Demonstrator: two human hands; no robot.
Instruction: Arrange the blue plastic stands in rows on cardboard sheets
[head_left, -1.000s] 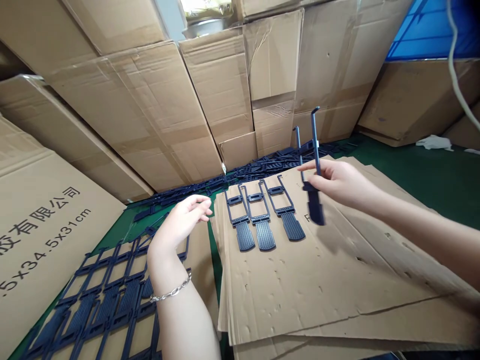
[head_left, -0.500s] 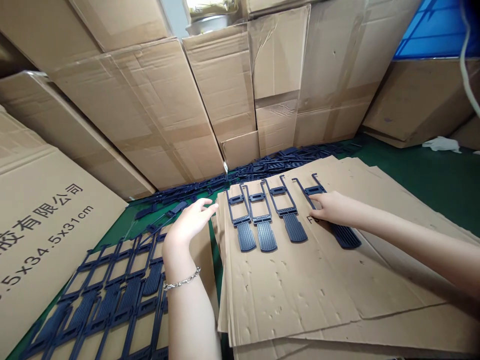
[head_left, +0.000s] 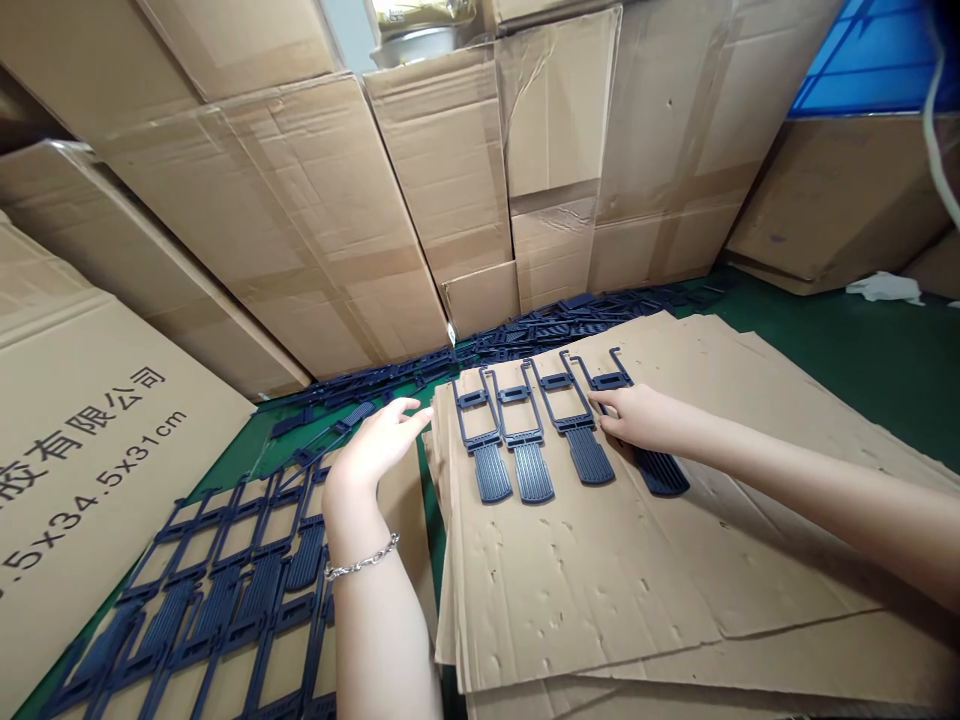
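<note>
- Compared with the earlier frame, the right hand has slid the fourth dark blue plastic frame left, so it now lies just beside the third frame and no longer stands well apart.
- The right fingers lie flat and together on top of the fourth frame, pressing it to the cardboard without gripping it.
- The left hand is almost unchanged, hovering open just beside the stack's left edge. Its fingers are loosely extended and hold nothing. A silver chain bracelet circles the left wrist.
- The four frames lie in a row, side by side, hooked ends away from the person, on a stack of flattened cardboard sheets.
- More frames lie in rows on a printed carton to the left, and a dark heap of them sits along the base of the boxes.
- The stack rests on a green surface, with a white rag at the far right.
- Large cardboard boxes lean in a wall behind, under a blue crate and a metal pot.
</note>
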